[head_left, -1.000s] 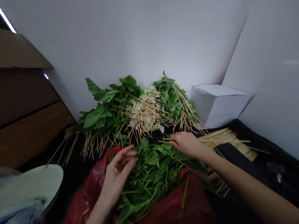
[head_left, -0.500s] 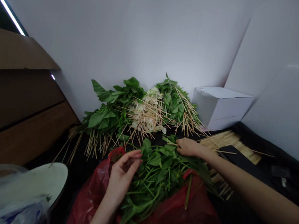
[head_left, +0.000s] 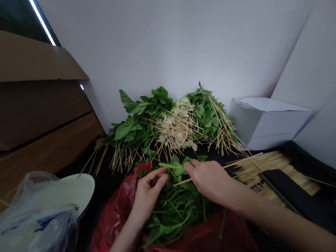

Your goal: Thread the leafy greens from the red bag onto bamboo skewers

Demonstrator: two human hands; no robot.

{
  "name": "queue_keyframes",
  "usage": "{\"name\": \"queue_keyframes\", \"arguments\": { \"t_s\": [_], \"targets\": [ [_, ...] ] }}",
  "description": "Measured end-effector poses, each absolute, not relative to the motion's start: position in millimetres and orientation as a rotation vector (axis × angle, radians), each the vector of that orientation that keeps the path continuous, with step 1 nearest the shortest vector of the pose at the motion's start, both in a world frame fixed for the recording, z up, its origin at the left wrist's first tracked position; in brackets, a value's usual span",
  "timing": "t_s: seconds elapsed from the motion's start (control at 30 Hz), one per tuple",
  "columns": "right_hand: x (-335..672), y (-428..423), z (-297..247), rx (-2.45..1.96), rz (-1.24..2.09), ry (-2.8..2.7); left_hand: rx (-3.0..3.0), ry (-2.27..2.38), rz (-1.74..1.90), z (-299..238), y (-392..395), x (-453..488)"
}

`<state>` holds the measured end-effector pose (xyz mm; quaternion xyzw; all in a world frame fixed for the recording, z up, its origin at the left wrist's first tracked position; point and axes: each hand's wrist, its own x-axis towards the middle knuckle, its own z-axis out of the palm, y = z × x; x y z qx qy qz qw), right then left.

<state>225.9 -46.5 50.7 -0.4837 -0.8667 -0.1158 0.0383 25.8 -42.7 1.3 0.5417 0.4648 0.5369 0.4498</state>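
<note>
My right hand (head_left: 208,180) is closed over the pile. A thin bamboo skewer (head_left: 182,181) pokes out below its fingers, and a pale green stem (head_left: 169,165) juts out to the left. My left hand (head_left: 148,191) is curled, thumb and forefinger nearly meeting just under that stem; whether anything lies between them is hidden. Beneath both hands, loose leafy greens (head_left: 171,220) fill an open red plastic bag (head_left: 113,215). Farther back lie skewered leafy greens (head_left: 132,128), skewered pale white vegetable pieces (head_left: 180,123) and another skewered green bunch (head_left: 207,113).
Bare bamboo skewers (head_left: 273,168) lie on the right, with a black phone (head_left: 294,192) resting over them. Behind them stands a white box (head_left: 271,121). A pale bowl (head_left: 84,185) and a clear plastic bag (head_left: 38,224) are at left, near a cardboard box (head_left: 34,106).
My right hand has come left and nearer my left hand, now with a skewer and stem showing from it. The whole view has shifted, so things sit farther right.
</note>
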Motion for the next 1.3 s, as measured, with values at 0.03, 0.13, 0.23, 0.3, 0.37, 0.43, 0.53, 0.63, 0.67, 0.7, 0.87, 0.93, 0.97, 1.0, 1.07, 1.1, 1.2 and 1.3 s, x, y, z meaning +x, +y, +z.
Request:
{"name": "queue_keyframes", "arguments": {
  "t_s": [0.03, 0.13, 0.23, 0.3, 0.37, 0.43, 0.53, 0.63, 0.67, 0.7, 0.87, 0.93, 0.97, 1.0, 1.07, 1.1, 1.2, 1.3],
  "targets": [
    [220.4, -50.3, 47.9, -1.467, -0.377, -2.666, 1.328, 1.13, 1.327, 0.8, -42.3, 25.5],
    [211.5, -60.1, 43.0, -1.394, -0.352, -2.7, 1.246, 1.022, 1.315, -2.1, -42.0, 24.4],
    [217.6, -64.6, 47.8, -1.316, -0.275, -2.662, 1.05, 0.904, 1.338, -4.3, -41.1, 23.3],
    [227.5, -63.9, 54.3, -1.344, -0.262, -2.568, 0.949, 0.854, 1.373, -3.7, -40.0, 22.7],
    [237.1, -60.8, 59.3, -1.428, -0.291, -2.464, 0.9, 0.835, 1.394, -1.9, -39.2, 22.5],
    [242.0, -56.8, 60.5, -1.506, -0.301, -2.383, 0.879, 0.829, 1.38, -0.2, -39.1, 22.7],
    [238.8, -51.8, 55.9, -1.56, -0.226, -2.343, 0.865, 0.825, 1.333, 0.0, -39.9, 23.3],
    [229.4, -49.8, 51.3, -1.488, -0.265, -2.358, 0.847, 0.822, 1.307, -1.7, -40.1, 23.0],
    [226.4, -49.8, 50.5, -1.443, -0.31, -2.355, 0.84, 0.819, 1.304, -2.2, -39.9, 22.6],
    [223.7, -50.2, 50.0, -1.404, -0.36, -2.332, 0.835, 0.814, 1.301, -2.6, -39.5, 22.1],
    [214.1, -53.9, 46.3, -1.272, -0.486, -2.21, 0.833, 0.779, 1.299, -3.6, -38.5, 20.7],
    [211.6, -54.6, 44.0, -1.232, -0.479, -2.246, 0.831, 0.756, 1.31, -3.5, -38.8, 20.9],
    [210.8, -54.7, 42.9, -1.22, -0.472, -2.263, 0.823, 0.744, 1.314, -3.3, -39.0, 21.1],
    [210.2, -54.7, 42.0, -1.21, -0.466, -2.277, 0.811, 0.734, 1.314, -2.9, -39.3, 21.2],
    [210.1, -54.1, 40.4, -1.183, -0.471, -2.294, 0.794, 0.719, 1.309, -1.7, -39.9, 21.4],
    [210.5, -53.7, 39.7, -1.171, -0.477, -2.296, 0.792, 0.716, 1.305, -1.0, -40.2, 21.4],
    [212.4, -52.6, 37.8, -1.191, -0.441, -2.302, 0.794, 0.71, 1.298, 0.8, -41.1, 21.4],
    [213.3, -51.9, 37.1, -1.255, -0.387, -2.302, 0.788, 0.708, 1.296, 1.2, -41.3, 21.7]
  ]
}}
